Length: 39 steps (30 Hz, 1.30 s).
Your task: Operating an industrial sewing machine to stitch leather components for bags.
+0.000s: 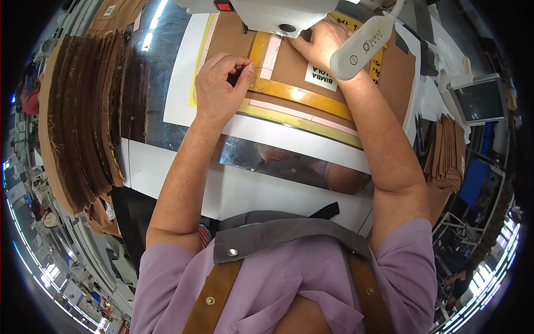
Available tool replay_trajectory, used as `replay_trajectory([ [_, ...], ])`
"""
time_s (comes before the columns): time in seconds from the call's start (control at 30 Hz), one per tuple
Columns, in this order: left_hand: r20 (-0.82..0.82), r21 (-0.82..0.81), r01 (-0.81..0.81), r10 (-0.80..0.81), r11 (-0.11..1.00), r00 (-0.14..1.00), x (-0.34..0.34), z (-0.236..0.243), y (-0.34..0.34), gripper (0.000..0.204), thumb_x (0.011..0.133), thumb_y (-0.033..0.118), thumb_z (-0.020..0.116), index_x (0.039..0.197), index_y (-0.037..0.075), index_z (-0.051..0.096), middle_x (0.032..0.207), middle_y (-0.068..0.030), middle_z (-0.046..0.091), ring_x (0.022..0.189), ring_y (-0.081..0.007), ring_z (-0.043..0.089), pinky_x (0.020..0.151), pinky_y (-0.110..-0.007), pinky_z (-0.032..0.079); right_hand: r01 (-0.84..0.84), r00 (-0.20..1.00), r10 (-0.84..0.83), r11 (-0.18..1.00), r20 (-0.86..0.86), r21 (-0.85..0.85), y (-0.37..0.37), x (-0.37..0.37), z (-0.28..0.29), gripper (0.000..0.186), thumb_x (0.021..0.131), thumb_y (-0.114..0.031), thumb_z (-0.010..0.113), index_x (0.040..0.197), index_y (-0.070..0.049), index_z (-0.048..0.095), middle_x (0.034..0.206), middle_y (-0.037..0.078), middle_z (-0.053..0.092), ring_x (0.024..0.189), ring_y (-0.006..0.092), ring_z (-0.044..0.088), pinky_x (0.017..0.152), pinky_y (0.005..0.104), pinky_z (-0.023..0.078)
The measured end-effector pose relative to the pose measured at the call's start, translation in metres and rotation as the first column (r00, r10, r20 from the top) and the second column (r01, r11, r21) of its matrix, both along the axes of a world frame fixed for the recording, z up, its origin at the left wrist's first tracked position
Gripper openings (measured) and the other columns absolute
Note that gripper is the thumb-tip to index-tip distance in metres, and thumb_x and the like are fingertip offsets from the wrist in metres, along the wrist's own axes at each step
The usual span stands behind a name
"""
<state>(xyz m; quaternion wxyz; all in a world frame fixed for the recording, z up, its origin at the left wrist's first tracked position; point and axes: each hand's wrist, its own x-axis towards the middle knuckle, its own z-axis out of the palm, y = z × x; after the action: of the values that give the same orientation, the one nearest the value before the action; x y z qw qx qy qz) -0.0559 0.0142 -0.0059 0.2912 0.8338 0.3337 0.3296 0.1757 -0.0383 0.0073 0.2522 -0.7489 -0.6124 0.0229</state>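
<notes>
My left hand (222, 83) is closed in a pinch at the left side of a yellow frame-shaped template (300, 94). Whatever lies between its thumb and fingers is too small to make out. My right hand (324, 45) reaches under the white sewing machine head (278, 16), thumb and forefinger drawn together close to the needle area. Its fingertips are partly hidden, and I cannot see what they pinch. Brown flat panels (347, 78) lie in and around the template, with pale pink strips (271, 58) along the edges and a white printed label (321, 76) beside my right wrist.
A tall stack of brown panels with frayed edges (83, 117) stands at the left. A white oval lamp head (361, 47) hangs over my right wrist. At the right are a small screen (479, 100) and more brown pieces (446, 153). A shiny metal strip (289, 164) crosses the table's near side.
</notes>
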Motion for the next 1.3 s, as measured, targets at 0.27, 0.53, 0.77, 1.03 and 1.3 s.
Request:
replay_trajectory([
  [0.27, 0.003, 0.014, 0.002, -0.002, 1.000, 1.000, -0.001, -0.001, 0.000, 0.007, 0.088, 0.007, 0.074, 0.092, 0.002, 0.073, 0.083, -0.0045, 0.065, 0.071, -0.0129, 0.056, 0.065, -0.026, 0.048, 0.060, 0.991, -0.078, 0.986, -0.109, -0.158, 0.005, -0.007, 0.015, 0.020, 0.082, -0.028, 0.073, 0.086, -0.009, 0.070, 0.098, 0.006, 0.067, 0.091, 0.0222, 0.066, 0.089, 0.0364, 0.052],
  [0.53, 0.000, 0.016, 0.005, -0.005, 1.000, 1.000, 0.000, -0.001, 0.002, 0.007, 0.088, 0.007, 0.074, 0.093, 0.001, 0.072, 0.082, -0.0044, 0.066, 0.071, -0.0130, 0.056, 0.065, -0.026, 0.048, 0.098, 0.976, -0.109, 0.993, -0.186, -0.066, 0.001, 0.002, 0.002, 0.022, 0.081, -0.025, 0.073, 0.094, -0.008, 0.070, 0.102, 0.005, 0.068, 0.093, 0.0215, 0.066, 0.092, 0.0350, 0.052],
  [0.77, 0.007, 0.009, 0.003, -0.004, 1.000, 1.000, 0.000, -0.002, 0.002, 0.007, 0.088, 0.007, 0.074, 0.093, 0.002, 0.072, 0.082, -0.0042, 0.066, 0.072, -0.0130, 0.057, 0.065, -0.026, 0.048, 0.075, 0.995, -0.083, 0.990, -0.062, -0.122, -0.001, -0.014, 0.015, 0.020, 0.083, -0.023, 0.074, 0.098, -0.010, 0.072, 0.100, 0.003, 0.069, 0.095, 0.0210, 0.067, 0.093, 0.0361, 0.053],
  [1.03, -0.016, 0.005, -0.003, 0.003, 1.000, 1.000, -0.001, -0.001, 0.001, 0.006, 0.089, 0.006, 0.073, 0.093, 0.002, 0.072, 0.082, -0.0040, 0.066, 0.072, -0.0126, 0.057, 0.067, -0.026, 0.048, 0.039, 0.978, -0.009, 0.989, 0.208, -0.141, -0.003, -0.003, 0.013, 0.026, 0.087, -0.032, 0.069, 0.092, -0.007, 0.077, 0.086, 0.013, 0.074, 0.081, 0.0301, 0.071, 0.081, 0.0408, 0.056],
  [1.3, -0.016, 0.009, -0.001, 0.002, 1.000, 1.000, -0.002, -0.003, 0.002, 0.006, 0.088, 0.005, 0.073, 0.094, 0.002, 0.072, 0.082, -0.0045, 0.067, 0.073, -0.0126, 0.058, 0.068, -0.026, 0.049, -0.006, 0.993, -0.018, 0.978, 0.116, 0.210, -0.019, 0.004, 0.002, 0.012, 0.085, -0.017, 0.073, 0.089, -0.006, 0.072, 0.086, 0.007, 0.070, 0.077, 0.0252, 0.069, 0.072, 0.0354, 0.055],
])
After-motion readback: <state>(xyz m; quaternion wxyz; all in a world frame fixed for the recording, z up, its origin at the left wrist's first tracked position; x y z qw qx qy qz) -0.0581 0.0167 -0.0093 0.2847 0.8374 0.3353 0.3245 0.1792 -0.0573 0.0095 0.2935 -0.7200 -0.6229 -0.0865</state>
